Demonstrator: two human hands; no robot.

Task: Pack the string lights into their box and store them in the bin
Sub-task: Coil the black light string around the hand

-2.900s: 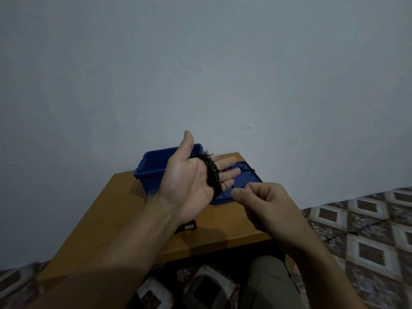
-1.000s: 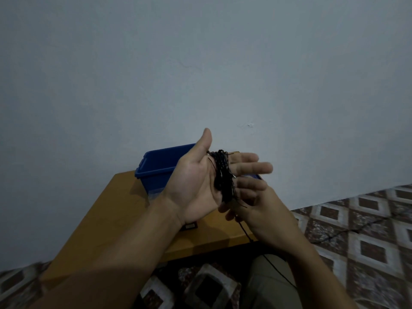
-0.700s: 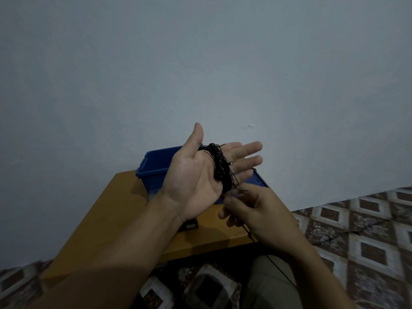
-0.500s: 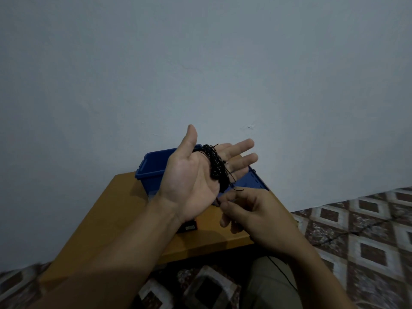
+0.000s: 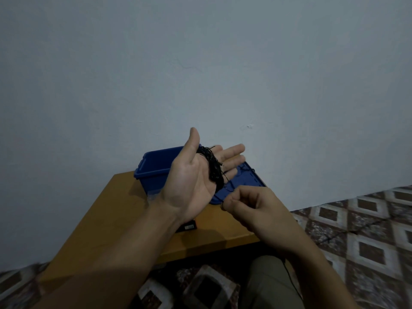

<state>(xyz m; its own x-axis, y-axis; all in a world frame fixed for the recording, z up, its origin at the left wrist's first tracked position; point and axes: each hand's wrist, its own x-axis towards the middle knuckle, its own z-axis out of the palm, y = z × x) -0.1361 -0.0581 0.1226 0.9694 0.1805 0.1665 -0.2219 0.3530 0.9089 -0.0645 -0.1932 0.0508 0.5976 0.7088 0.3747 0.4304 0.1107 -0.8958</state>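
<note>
l grip [image 5: 191,181] flat, black string lights [image 5: 214,170] coiled round.

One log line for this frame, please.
left hand: open, string lights coiled round it | right hand: pinches their loose strand | bin: open on table, lid beside it

wall [image 5: 200,63]: pale, plain | floor [image 5: 367,219]: patterned tiles | table [image 5: 116,210]: wooden
</note>
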